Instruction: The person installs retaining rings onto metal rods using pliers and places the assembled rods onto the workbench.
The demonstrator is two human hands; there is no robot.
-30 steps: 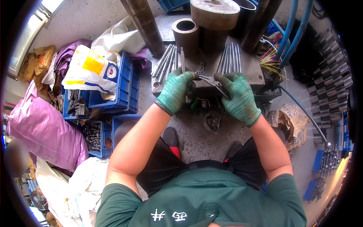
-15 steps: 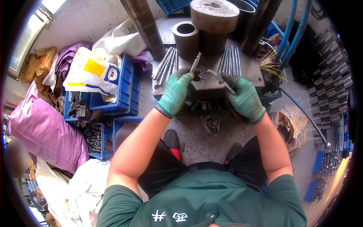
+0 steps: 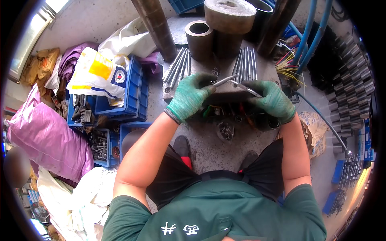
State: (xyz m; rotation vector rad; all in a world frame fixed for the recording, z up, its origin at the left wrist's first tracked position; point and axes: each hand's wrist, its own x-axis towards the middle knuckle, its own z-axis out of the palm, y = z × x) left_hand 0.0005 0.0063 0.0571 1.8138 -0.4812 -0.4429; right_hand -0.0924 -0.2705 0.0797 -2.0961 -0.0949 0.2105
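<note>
Rod tipped over toward the pliers

Seen from above, a person in a green shirt [image 3: 217,209] reaches both gloved hands over a metal bench [image 3: 265,73]. The left hand [image 3: 188,96] pinches a rod [image 3: 224,81] between thumb and fingers. The right hand [image 3: 278,101] closes around the pliers [image 3: 249,89], their nose pointing left. Half a second ago the rod pointed steeply up, well apart from the pliers; now it slants to the right, its end just beside the nose. Whether they touch cannot be told. The shift suggests that work is now centred on that end.

Just beyond the left fingers, small rings [image 3: 216,72] lie on the bench. Bundles of rods flank them, left [image 3: 175,69] and right [image 3: 246,67]. Farther back stand a thick tube [image 3: 199,45] and a heavy disc [image 3: 230,21] on a dark column.
</note>
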